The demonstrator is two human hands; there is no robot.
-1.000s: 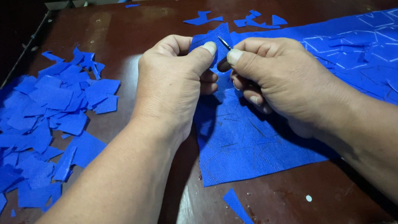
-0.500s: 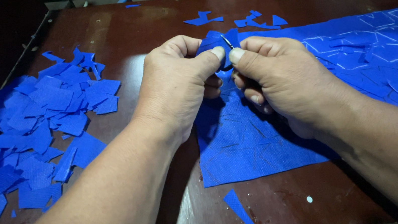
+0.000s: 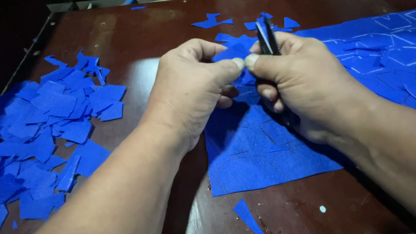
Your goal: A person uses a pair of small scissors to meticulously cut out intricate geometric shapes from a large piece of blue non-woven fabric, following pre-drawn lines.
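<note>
Blue sheet: a large blue fabric sheet (image 3: 275,151) is lying flat on the right half of the worktop, marked with faint outlines of cut shapes; its upper left edge is being lifted and bunched between the two hands.
Held piece: a small fold of the same blue fabric (image 3: 234,53) is sitting pinched between both thumbs, just above the sheet, near the middle of the view.
Left hand: the left hand (image 3: 191,90) is curling closed, thumb and forefinger pressing on the fabric fold, the other fingers tucked under it.
Right hand: the right hand (image 3: 301,81) is closing tightly too, its thumb meeting the left thumb on the fabric while the fingers are gripping a slim dark tool.
Tool: the dark tool (image 3: 267,35) is sticking up out of the right fist as two thin black tips, side by side; what kind of tool it is I cannot tell.
Cut pieces: a heap of blue cut pieces (image 3: 36,138) is spreading over the left side of the worktop, well apart from the hands.
Loose scraps: a few blue scraps (image 3: 213,21) are lying beyond the hands, and one narrow blue sliver (image 3: 248,219) is lying in front of the sheet.
Worktop: the dark reddish-brown worktop (image 3: 154,23) is carrying everything.
</note>
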